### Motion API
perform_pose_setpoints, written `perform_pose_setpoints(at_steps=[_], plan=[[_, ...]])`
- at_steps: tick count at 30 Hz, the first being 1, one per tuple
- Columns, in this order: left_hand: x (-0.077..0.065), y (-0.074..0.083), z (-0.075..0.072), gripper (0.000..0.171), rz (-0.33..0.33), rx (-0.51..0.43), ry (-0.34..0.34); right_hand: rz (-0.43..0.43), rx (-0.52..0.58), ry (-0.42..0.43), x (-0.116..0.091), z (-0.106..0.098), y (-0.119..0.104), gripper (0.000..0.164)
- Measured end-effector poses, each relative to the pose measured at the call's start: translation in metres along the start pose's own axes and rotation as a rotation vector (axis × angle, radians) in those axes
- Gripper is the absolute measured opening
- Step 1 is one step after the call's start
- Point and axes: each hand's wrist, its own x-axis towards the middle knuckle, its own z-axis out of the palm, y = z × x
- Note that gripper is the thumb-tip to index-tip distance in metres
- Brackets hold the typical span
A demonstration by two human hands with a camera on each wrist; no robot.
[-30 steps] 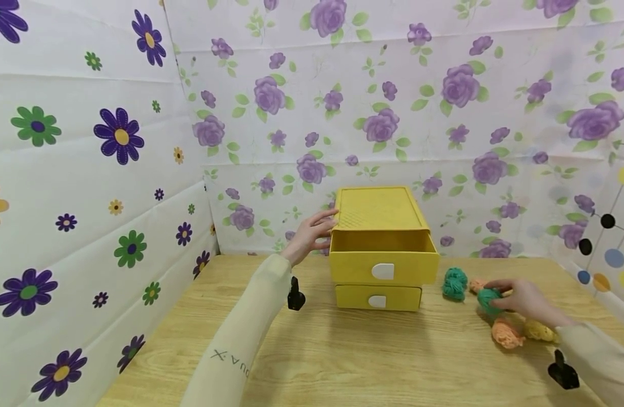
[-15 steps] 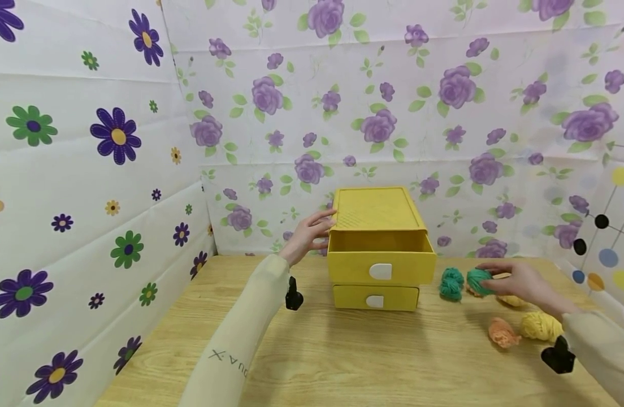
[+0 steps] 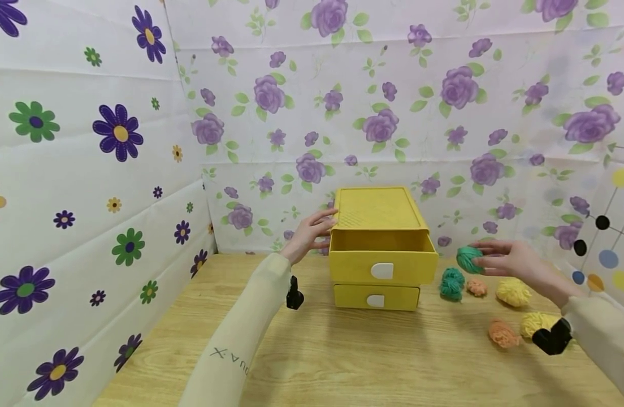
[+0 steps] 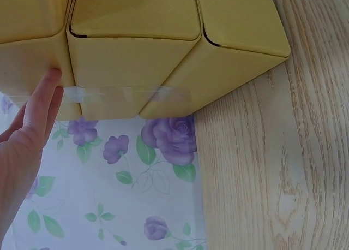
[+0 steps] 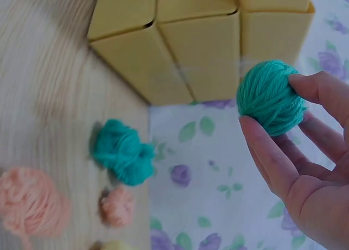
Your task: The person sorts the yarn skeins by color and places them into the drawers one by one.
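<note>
A yellow drawer box [image 3: 378, 209] with white tabs stands on the table; its upper drawer [image 3: 358, 267] is pulled out, and no contents show inside. My left hand [image 3: 308, 234] rests against the box's left side with fingers extended, the fingertips touching the wall in the left wrist view. To the right of the box, my right hand [image 3: 512, 261] holds up a green yarn ball [image 5: 271, 97], pinched between thumb and fingers above the table. Below it lie a second green yarn ball [image 3: 451, 284] and a small peach one [image 3: 477, 287].
Farther right on the table are a yellow yarn ball [image 3: 513, 292], another yellow yarn ball [image 3: 538, 323] partly behind the right wrist's black mount, and a larger peach one [image 3: 503, 333]. Floral sheets [image 3: 271, 169] close off the back and left. Wood tabletop [image 3: 342, 362] stretches before the box.
My right hand has lifted the green yarn ball off the pile and carried it up and left toward the box, uncovering the peach and yellow balls. The left hand stays at the box.
</note>
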Motion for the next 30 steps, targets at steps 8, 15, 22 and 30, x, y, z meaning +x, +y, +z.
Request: perform_pose_setpoints(at_steps=[8, 15, 22, 30], plan=[[0.002, -0.001, 0.0, 0.045, -0.01, -0.001, 0.002, -0.017, 0.001, -0.001, 0.005, 0.003, -0.017, 0.056], [-0.002, 0.005, 0.001, 0.046, -0.012, -0.001, -0.021, -0.048, -0.032, 0.013, 0.009, 0.004, -0.033, 0.054], [-0.001, 0.002, 0.002, 0.045, -0.014, -0.007, -0.002, -0.027, -0.059, 0.018, 0.01, 0.008, -0.055, 0.059], [-0.001, 0.002, 0.001, 0.043, -0.005, -0.003, 0.006, -0.042, -0.089, 0.013, 0.014, 0.011, -0.076, 0.059]])
